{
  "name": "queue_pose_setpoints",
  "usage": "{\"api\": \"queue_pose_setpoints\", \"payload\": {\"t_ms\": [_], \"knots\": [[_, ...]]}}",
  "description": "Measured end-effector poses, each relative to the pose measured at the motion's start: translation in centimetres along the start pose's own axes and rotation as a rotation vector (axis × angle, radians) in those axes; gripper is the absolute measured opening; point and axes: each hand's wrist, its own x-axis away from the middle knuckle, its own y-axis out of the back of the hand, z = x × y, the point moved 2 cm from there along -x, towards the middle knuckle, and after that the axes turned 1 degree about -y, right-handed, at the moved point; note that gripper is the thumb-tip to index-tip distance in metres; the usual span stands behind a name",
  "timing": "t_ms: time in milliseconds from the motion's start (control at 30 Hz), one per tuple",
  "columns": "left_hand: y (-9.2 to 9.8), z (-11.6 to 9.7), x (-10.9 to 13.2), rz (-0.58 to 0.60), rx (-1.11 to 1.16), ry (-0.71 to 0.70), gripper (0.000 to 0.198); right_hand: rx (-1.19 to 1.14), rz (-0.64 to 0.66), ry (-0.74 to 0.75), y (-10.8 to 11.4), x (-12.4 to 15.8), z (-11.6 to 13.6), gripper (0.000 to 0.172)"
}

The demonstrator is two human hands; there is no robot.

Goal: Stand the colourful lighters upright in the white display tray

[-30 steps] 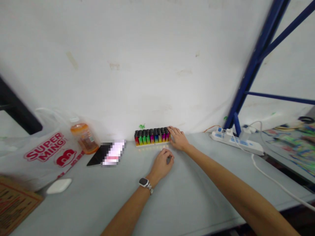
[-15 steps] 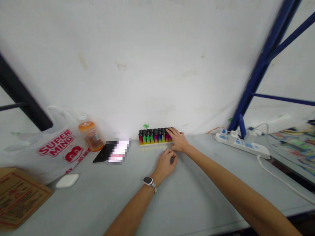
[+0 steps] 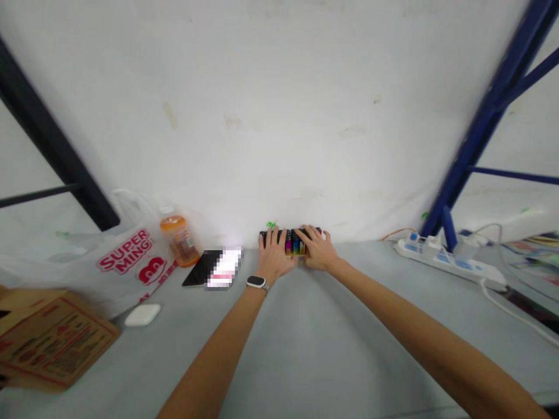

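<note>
A tray of lighters (image 3: 296, 247) stands on the grey table against the wall. The lighters are upright in rows, with black tops and bright rainbow-coloured bodies. My left hand (image 3: 273, 256) lies over the left part of the tray, fingers reaching across the tops and thumb at the front. Over the right part, my right hand (image 3: 321, 250) grips in the same way, its fingers bent over the tops. Only a middle stretch of lighters shows between my hands; both ends are mostly covered. A watch (image 3: 257, 282) is on my left wrist.
To the left are a tablet-like dark slab (image 3: 201, 267), an orange drink bottle (image 3: 180, 238), a white plastic bag (image 3: 126, 267), a white case (image 3: 142, 315) and a cardboard box (image 3: 65, 337). A power strip (image 3: 454, 265) with plugs lies right, near a blue metal frame (image 3: 476, 134).
My left hand has moved up from the table in front onto the left part of the tray. My right hand stays at the right end. The view has shifted slightly left.
</note>
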Motion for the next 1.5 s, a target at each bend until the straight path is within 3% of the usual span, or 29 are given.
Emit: {"api": "queue_pose_setpoints", "payload": {"t_ms": [167,533,1500], "knots": [[-1.2,1.5,-0.1,0.027,-0.05,-0.024,0.078,-0.007,-0.013,-0.027,-0.8,-0.3,1.2,0.085],[-1.3,1.1,-0.3,0.039,-0.066,-0.033,0.082,0.016,0.005,0.003,-0.1,-0.6,1.2,0.086],[-1.3,1.0,-0.3,0.11,-0.139,-0.044,0.08,-0.037,0.074,0.02,-1.1,-1.1,0.8,0.095]]}}
